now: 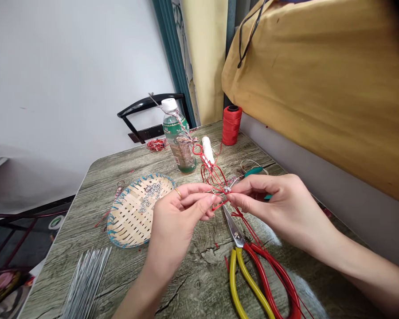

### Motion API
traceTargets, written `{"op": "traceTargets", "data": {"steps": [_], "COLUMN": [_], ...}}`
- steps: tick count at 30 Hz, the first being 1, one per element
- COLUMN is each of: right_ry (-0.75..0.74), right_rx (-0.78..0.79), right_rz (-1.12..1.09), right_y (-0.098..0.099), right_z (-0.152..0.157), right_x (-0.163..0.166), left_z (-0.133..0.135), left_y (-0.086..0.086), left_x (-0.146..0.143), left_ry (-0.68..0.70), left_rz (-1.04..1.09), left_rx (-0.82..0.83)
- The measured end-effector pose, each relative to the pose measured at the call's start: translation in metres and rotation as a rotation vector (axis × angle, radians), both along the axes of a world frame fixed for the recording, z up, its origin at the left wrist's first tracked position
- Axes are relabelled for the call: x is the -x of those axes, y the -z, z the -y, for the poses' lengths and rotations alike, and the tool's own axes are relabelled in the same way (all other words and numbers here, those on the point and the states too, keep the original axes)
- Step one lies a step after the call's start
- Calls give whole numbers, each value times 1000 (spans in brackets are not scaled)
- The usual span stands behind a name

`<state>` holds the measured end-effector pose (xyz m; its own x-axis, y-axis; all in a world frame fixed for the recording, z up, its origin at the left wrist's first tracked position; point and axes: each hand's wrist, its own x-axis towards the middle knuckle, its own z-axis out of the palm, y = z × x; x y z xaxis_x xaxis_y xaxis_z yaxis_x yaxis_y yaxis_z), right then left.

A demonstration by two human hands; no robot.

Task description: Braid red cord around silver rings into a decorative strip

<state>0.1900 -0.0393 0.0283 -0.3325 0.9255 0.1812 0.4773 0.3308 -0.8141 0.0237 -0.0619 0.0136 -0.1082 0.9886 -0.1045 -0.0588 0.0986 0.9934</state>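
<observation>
My left hand [179,212] and my right hand [269,199] meet over the middle of the wooden table [199,279], both pinching the same bundle of red cords [216,177]. A small silver ring [226,189] sits at the pinch point between the fingertips. The cords run up and back to a green plastic bottle [180,141], where they are tied on, and more red strands trail down to the right under my right hand.
Scissors [249,270] with yellow and red handles lie below my hands. A woven basket [129,221] with small metal rings sits to the left, metal rods [86,281] at the front left. A red thread spool [232,125], white spool [208,149] and green-handled tool [254,172] stand behind.
</observation>
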Motion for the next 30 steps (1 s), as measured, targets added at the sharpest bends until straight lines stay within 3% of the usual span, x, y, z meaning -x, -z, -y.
{"op": "traceTargets", "data": {"steps": [7, 14, 20, 26, 30], "right_ry": [-27, -30, -2, -22, -53], "right_rx": [70, 67, -9, -58, -99], "right_rz": [-31, -40, 42, 140, 180], "right_y": [0, 1, 2, 1, 2], "right_z": [0, 1, 3, 4, 4], "right_x": [0, 1, 3, 2, 0], "left_z": [10, 14, 14, 9, 5], "left_y": [2, 4, 5, 0, -4], "left_x": [-5, -8, -10, -13, -11], "left_ry": [-96, -109, -123, -116, -63], "left_rz": [-459, -647, -612, -345, -290], "left_rx": [-305, -452, -425, -211, -177]}}
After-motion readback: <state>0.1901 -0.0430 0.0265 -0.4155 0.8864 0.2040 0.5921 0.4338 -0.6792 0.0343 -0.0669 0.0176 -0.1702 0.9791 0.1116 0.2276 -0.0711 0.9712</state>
